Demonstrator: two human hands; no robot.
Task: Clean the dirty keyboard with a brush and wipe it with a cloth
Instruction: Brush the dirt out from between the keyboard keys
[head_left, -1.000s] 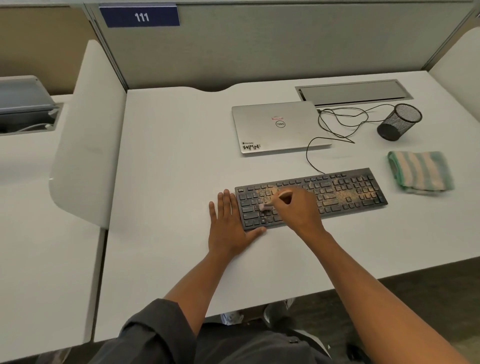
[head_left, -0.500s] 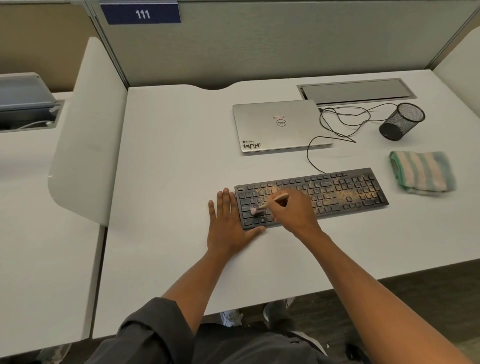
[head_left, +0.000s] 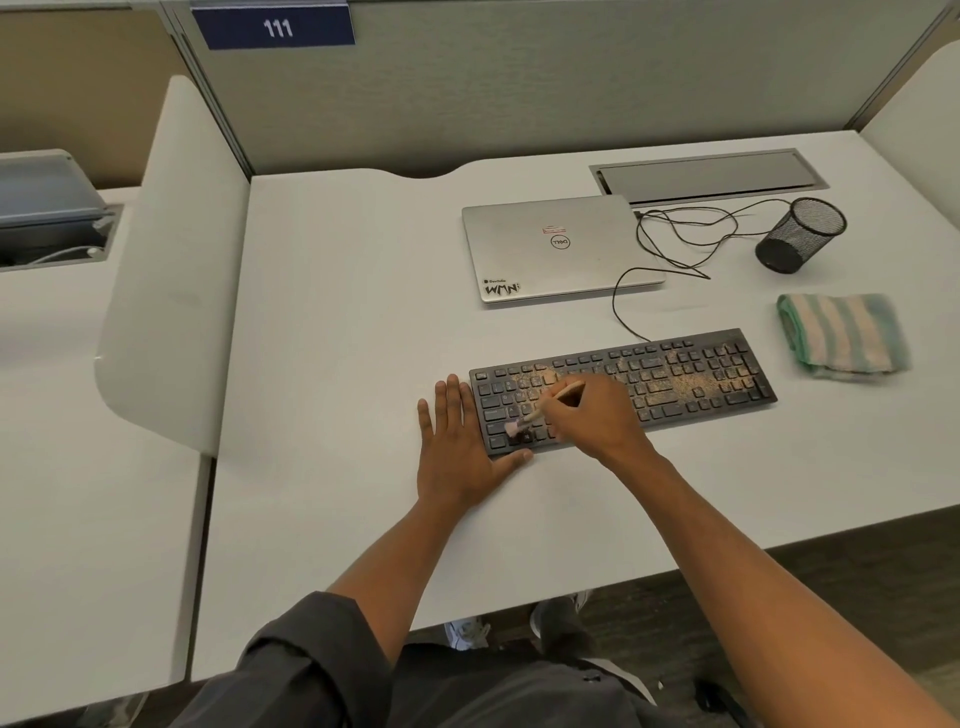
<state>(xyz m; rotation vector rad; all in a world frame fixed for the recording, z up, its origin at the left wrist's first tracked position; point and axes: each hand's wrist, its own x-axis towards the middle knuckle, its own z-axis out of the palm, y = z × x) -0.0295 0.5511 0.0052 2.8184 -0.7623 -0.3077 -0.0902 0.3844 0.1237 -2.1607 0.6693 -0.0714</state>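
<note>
A black keyboard (head_left: 691, 376) lies on the white desk (head_left: 337, 332), with tan dust spread over its middle and right keys. My right hand (head_left: 597, 415) grips a small wooden-handled brush (head_left: 545, 408); its pale bristles touch the lower-left keys. My left hand (head_left: 460, 441) lies flat on the desk against the keyboard's left end, the thumb along its front edge. A folded green-and-white striped cloth (head_left: 844, 332) rests to the right of the keyboard.
A closed silver laptop (head_left: 556, 249) sits behind the keyboard. A black cable (head_left: 675, 244) loops beside it. A black mesh pen cup (head_left: 802, 234) lies tipped at the back right, near a grey cable hatch (head_left: 706, 176). White dividers stand on both sides.
The brush has swept over the left keys: its bristles moved up-left, then back down toward the keyboard's front-left corner. My left hand has stayed in place.
</note>
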